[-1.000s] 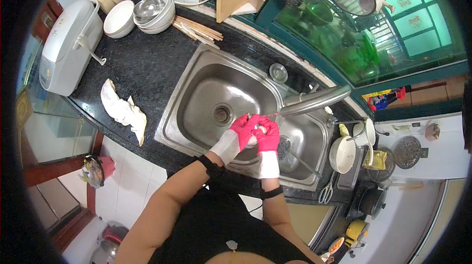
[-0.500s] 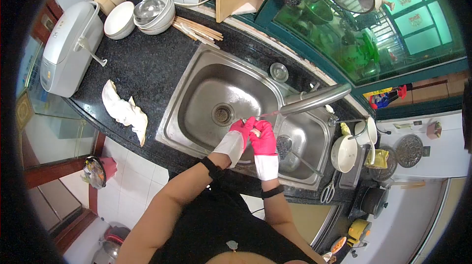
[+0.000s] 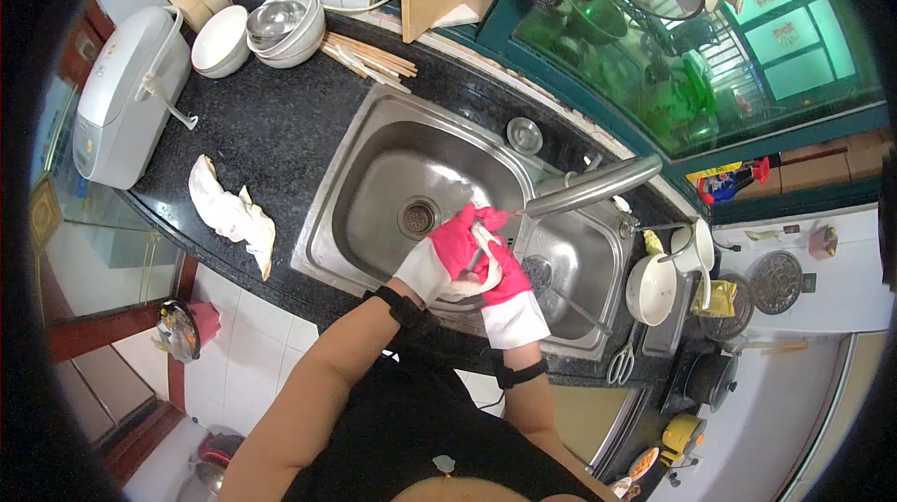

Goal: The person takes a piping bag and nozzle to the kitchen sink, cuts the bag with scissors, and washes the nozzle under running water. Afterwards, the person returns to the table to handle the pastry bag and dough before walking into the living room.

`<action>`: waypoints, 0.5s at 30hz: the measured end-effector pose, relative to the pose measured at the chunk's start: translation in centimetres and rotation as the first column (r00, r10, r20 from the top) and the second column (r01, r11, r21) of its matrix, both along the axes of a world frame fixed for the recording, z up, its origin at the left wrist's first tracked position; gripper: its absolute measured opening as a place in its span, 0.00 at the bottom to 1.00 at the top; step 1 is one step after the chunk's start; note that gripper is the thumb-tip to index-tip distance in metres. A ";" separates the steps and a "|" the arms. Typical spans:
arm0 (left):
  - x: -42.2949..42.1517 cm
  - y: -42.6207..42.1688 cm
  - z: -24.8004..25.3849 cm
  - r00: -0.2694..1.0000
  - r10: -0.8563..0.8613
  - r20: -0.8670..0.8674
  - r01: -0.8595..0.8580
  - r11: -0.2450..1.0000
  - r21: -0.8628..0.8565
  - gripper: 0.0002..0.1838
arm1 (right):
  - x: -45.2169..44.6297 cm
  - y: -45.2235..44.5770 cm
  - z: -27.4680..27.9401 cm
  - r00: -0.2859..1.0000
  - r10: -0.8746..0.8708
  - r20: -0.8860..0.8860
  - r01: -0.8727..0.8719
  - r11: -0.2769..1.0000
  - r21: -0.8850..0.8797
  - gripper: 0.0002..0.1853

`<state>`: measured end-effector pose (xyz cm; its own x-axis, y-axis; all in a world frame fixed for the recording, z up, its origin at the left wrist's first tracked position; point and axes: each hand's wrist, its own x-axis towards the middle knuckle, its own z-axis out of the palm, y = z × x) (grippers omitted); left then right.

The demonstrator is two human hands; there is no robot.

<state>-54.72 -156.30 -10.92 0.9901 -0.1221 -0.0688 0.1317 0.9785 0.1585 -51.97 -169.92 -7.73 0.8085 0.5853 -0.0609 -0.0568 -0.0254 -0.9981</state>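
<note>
Head view: a white cloth (image 3: 491, 272), bunched to a strip, is held over the sink (image 3: 322, 254), just on the wearer's side of the tap (image 3: 598, 188) mouth. Its long axis is bowed: upper end nearest the tap, lower end hung away from it, toward the wearer. Upper end is pinched by the gloved left hand (image 3: 454, 244). Right hand (image 3: 505, 280) is touched along its inner side; grip there can't be told. Neither hand is nearer.

2 bright pink gloves (image 3: 454, 242) with white cuffs (image 3: 423, 272) are worn with 2 black wristbands (image 3: 519, 372) and a black top (image 3: 397, 423), a small pale ornament (image 3: 444, 463) near its neckline edge.
</note>
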 end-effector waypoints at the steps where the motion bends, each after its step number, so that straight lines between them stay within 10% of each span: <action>1: 0.6 0.0 0.1 0.998 0.048 0.038 -0.044 0.995 -0.092 0.26 | 0.0 -0.6 0.4 0.933 -0.033 -0.357 0.074 0.992 0.099 0.17; 2: 0.9 -0.2 -0.6 0.998 0.048 0.037 -0.044 0.995 -0.092 0.26 | -0.2 -0.8 1.3 0.743 -0.021 -0.669 0.177 0.970 0.166 0.16; 5: 1.1 -0.3 0.1 0.971 -0.005 0.240 0.085 0.942 -0.326 0.29 | -0.7 -1.9 2.7 0.750 -0.059 -0.659 0.237 0.954 0.185 0.15; 8: 0.9 -1.4 0.7 0.994 -0.107 0.010 0.104 0.932 -0.346 0.26 | -1.0 -2.1 4.7 0.751 -0.097 -0.653 0.296 0.934 0.201 0.13; 9: 1.3 -2.1 -0.9 0.993 0.021 0.115 -0.039 0.988 0.153 0.24 | -1.0 -2.6 4.9 0.765 -0.078 -0.639 0.291 0.927 0.235 0.13; 10: 1.4 -2.5 -1.3 0.960 0.081 0.267 -0.229 0.774 0.590 0.22 | -1.2 -3.0 4.9 0.779 -0.059 -0.624 0.285 0.920 0.270 0.13; 14: 0.7 -1.8 -1.1 0.988 -0.032 0.152 -0.039 0.897 0.441 0.20 | -0.5 -3.0 4.5 0.933 -0.160 -0.321 0.251 0.931 0.266 0.13; 15: 0.0 -0.9 0.3 0.979 -0.045 0.198 -0.124 0.639 0.759 0.20 | -0.4 -2.6 4.8 0.932 -0.164 -0.323 0.255 0.930 0.266 0.13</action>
